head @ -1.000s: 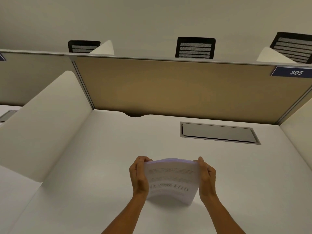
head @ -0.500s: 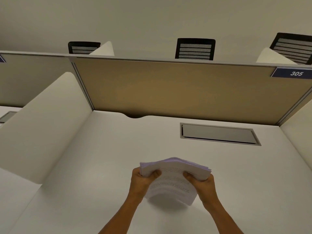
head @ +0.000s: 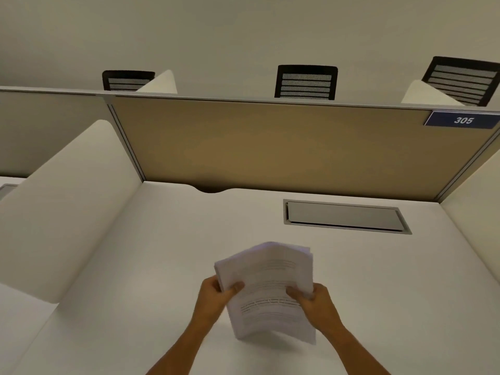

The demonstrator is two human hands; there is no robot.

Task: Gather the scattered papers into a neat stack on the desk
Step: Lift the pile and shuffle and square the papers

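A thick bundle of white printed papers [head: 267, 288] is held above the white desk [head: 135, 266], tilted with its top edge leaning away from me and its lower edge close to the desk. My left hand [head: 216, 296] grips the bundle's left side, thumb on the front sheet. My right hand [head: 311, 299] grips the right side the same way. The top edges of the sheets look slightly fanned. No loose sheets are visible elsewhere on the desk.
A grey metal cable hatch [head: 343, 216] is set into the desk at the back right. A tan partition [head: 270, 150] closes the back, with white side dividers [head: 62, 198] left and right. Black chair backs [head: 305, 82] show beyond it.
The bundle has tipped from nearly upright on its edge to leaning back and turned a little clockwise. Both hands slid from the top corners down to the sides, thumbs onto the front sheet.
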